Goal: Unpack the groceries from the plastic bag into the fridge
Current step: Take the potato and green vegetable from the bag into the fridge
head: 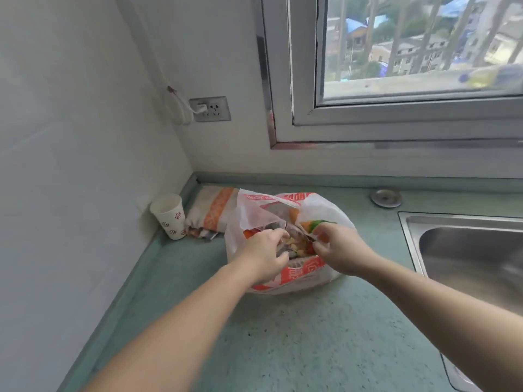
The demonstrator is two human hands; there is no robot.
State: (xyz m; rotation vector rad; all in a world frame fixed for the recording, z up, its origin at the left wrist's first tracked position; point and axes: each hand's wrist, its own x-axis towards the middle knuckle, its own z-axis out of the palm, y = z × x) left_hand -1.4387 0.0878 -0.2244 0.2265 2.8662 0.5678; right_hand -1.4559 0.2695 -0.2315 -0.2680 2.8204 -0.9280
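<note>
A white plastic bag (254, 213) with red print stands on the green countertop (297, 335), its mouth open toward me. Inside it lie mixed groceries (300, 246): orange, yellow and red pieces, and something green near the right rim. My left hand (264, 254) reaches into the bag's left side with curled fingers among the contents; what it holds is hidden. At the right rim, my right hand (339, 250) pinches the bag's plastic edge. The fridge is out of view.
A paper cup (169, 215) stands in the corner against the left wall, beside a folded orange-and-white cloth (212, 210). A steel sink (467, 250) fills the right side. A wall socket (210, 108) and a window (410, 66) are behind.
</note>
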